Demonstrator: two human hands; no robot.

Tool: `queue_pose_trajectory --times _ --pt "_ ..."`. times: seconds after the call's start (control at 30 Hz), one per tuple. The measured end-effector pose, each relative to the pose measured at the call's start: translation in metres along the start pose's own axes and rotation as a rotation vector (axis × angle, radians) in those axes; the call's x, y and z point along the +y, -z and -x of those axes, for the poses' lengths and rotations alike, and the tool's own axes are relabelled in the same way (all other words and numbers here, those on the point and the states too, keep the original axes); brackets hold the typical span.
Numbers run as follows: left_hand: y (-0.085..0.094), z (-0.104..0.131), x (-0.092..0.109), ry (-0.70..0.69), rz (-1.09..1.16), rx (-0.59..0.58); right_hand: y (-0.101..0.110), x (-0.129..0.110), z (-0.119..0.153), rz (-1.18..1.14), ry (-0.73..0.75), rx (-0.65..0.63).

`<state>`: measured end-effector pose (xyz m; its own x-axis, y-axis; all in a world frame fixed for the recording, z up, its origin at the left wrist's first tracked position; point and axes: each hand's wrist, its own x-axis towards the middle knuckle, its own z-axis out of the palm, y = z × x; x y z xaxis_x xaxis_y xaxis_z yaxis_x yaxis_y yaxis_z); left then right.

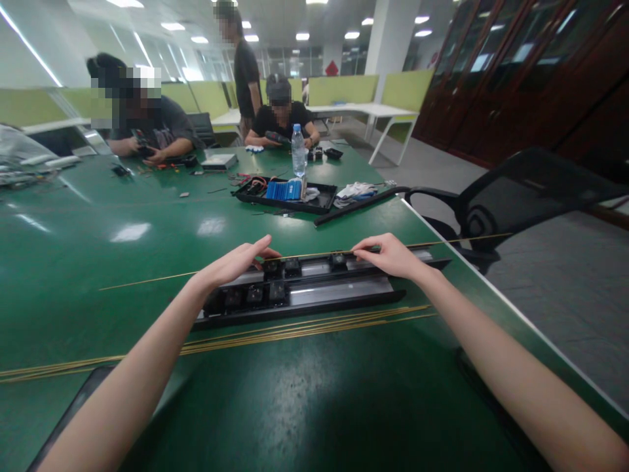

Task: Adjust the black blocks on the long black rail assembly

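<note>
Though long, the gold rod (pixel 314 255) between fingertips (pixel 356 250) of the right grip (pixel 390 254)

The tabletop (pixel 128 216) looks smooth and glossy; at centre, the thin rods (pixel 304 332) look like brassy metal. The bottle (pixel 298 156), upper centre, is clear plastic; the cabinet (pixel 462 128), upper right, polished wood.
</note>
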<state>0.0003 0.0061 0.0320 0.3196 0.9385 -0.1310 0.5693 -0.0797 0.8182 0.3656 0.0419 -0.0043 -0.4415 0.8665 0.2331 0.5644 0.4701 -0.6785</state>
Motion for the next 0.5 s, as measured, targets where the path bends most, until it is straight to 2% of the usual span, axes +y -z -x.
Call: queue_pose_trajectory --times 0.07,0.23,0.3,0.4,0.5 --pt "-0.002 0.001 0.002 0.003 -0.07 0.022 0.0 -0.001 0.0 0.005 -0.004 0.002" --pt "-0.004 0.001 0.0 -0.038 -0.169 -0.018 0.0 -0.002 0.0 0.013 -0.006 0.002" --pt "-0.004 0.001 -0.001 -0.033 -0.179 0.007 0.0 -0.001 0.0 0.017 -0.003 0.0" --pt "-0.006 0.004 0.003 -0.021 -0.06 0.085 -0.001 0.001 0.0 0.018 0.002 0.004" --pt "-0.008 0.009 0.01 -0.09 0.245 0.118 -0.001 0.002 0.0 0.017 0.0 0.006"
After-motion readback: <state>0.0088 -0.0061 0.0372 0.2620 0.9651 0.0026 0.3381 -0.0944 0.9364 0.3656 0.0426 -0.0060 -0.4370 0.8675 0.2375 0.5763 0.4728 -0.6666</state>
